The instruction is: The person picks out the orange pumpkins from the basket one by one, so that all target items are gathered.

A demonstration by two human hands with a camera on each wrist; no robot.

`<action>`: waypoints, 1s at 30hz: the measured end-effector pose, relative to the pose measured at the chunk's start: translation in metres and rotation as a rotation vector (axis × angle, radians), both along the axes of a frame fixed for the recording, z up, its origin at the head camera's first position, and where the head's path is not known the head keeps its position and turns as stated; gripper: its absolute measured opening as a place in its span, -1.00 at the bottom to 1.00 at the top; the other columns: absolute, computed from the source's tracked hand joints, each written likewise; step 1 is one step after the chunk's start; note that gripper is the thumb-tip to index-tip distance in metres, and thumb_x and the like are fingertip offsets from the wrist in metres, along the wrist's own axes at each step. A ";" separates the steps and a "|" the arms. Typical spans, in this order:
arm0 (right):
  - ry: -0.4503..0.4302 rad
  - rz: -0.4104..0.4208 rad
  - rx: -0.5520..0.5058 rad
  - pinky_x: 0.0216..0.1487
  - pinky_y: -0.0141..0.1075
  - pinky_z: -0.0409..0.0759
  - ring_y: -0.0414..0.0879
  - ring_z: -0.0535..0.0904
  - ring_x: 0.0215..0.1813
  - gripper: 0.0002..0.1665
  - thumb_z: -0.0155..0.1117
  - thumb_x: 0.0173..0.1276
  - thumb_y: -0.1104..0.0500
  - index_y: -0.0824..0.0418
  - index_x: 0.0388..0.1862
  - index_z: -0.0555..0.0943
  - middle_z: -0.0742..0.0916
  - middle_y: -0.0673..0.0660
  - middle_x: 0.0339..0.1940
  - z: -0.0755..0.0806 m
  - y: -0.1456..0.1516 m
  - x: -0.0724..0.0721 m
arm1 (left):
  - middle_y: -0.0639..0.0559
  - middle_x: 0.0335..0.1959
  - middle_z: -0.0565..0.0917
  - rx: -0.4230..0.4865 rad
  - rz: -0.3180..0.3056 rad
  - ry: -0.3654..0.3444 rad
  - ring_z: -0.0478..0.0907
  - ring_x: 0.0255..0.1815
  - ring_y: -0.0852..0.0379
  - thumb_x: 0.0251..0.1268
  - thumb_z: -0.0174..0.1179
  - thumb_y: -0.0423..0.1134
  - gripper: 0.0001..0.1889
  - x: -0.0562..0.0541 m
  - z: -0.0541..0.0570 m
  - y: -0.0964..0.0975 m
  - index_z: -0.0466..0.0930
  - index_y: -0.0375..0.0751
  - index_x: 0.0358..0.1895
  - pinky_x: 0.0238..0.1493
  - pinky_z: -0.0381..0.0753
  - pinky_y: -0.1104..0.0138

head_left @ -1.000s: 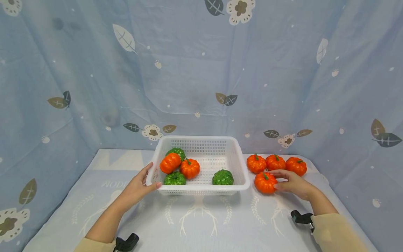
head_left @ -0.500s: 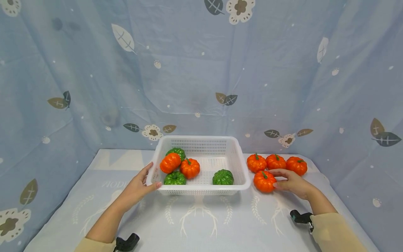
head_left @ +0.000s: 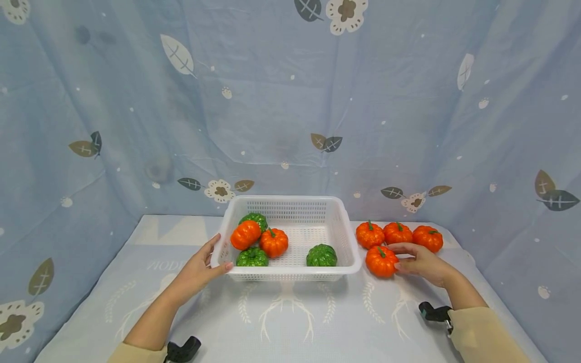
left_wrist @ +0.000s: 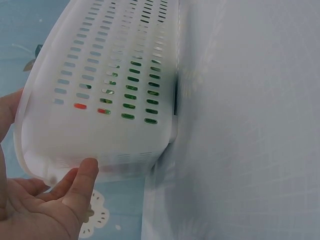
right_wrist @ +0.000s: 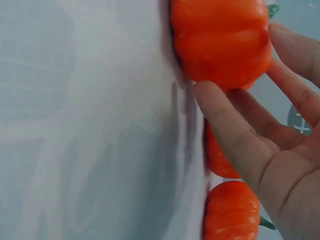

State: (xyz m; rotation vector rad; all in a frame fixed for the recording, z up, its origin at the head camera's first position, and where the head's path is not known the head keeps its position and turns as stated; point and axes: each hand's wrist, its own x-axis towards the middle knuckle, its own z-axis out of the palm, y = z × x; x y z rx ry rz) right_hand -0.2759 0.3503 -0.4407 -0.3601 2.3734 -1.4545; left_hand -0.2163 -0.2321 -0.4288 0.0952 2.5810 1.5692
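A white perforated plastic basket [head_left: 290, 270] stands mid-table. My left hand [head_left: 198, 268] holds its front left corner, thumb on the front rim and fingers against the side wall. Inside are two orange pumpkins, one being an orange pumpkin [head_left: 274, 243] with its stem up, and several green ones, including a green pumpkin [head_left: 321, 255] alone at the right. Right of the basket, a small orange pumpkin [head_left: 382, 261] sits upright on the table. My right hand [head_left: 422, 263] is at its right side, fingers extended and fingertips at its skin, thumb low near the table in the right wrist view.
Behind that pumpkin, three more orange pumpkins [head_left: 397, 234] form a row at the table's back right. A pale patterned cloth [head_left: 290, 317] covers the table. Blue printed curtains [head_left: 290, 101] hang behind and at both sides.
Over the first half second the orange pumpkin at my right hand shifted slightly left and back, toward the row. Since then it has stayed put. My left hand and the basket keep their place.
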 end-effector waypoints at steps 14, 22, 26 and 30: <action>0.149 -0.084 0.149 0.15 -0.03 0.63 0.32 0.53 0.26 -0.29 0.22 0.51 -0.01 0.42 0.42 0.35 0.45 0.45 0.38 0.048 -0.012 0.012 | -0.28 0.62 -0.05 -0.010 0.015 -0.006 0.04 0.57 -0.30 0.26 0.38 0.06 0.08 0.000 -0.001 0.001 -0.20 -0.03 0.65 0.34 0.35 -0.16; 0.280 -0.126 0.202 0.20 0.11 0.56 0.21 0.57 0.22 -0.41 0.22 0.50 -0.07 0.30 0.30 0.51 0.62 0.31 0.24 0.077 -0.044 0.021 | -0.29 0.62 -0.04 -0.010 0.012 -0.004 0.05 0.56 -0.31 0.26 0.38 0.05 0.08 0.000 0.000 0.001 -0.20 -0.03 0.65 0.34 0.36 -0.16; 0.269 -0.164 0.187 0.10 0.02 0.65 0.21 0.58 0.18 -0.42 0.24 0.48 -0.10 0.27 0.28 0.53 0.65 0.31 0.19 0.088 -0.063 0.023 | -0.29 0.62 -0.04 -0.008 0.013 -0.003 0.04 0.56 -0.31 0.26 0.38 0.05 0.08 0.001 0.001 0.001 -0.21 -0.04 0.65 0.34 0.34 -0.17; 0.281 -0.144 0.147 -0.01 -0.13 0.71 0.24 0.58 0.17 -0.45 0.26 0.47 -0.06 0.27 0.26 0.54 0.64 0.32 0.19 0.096 -0.078 0.021 | -0.28 0.62 -0.05 -0.012 0.012 -0.006 0.04 0.56 -0.31 0.27 0.37 0.04 0.08 0.001 0.001 0.002 -0.21 -0.05 0.65 0.35 0.33 -0.17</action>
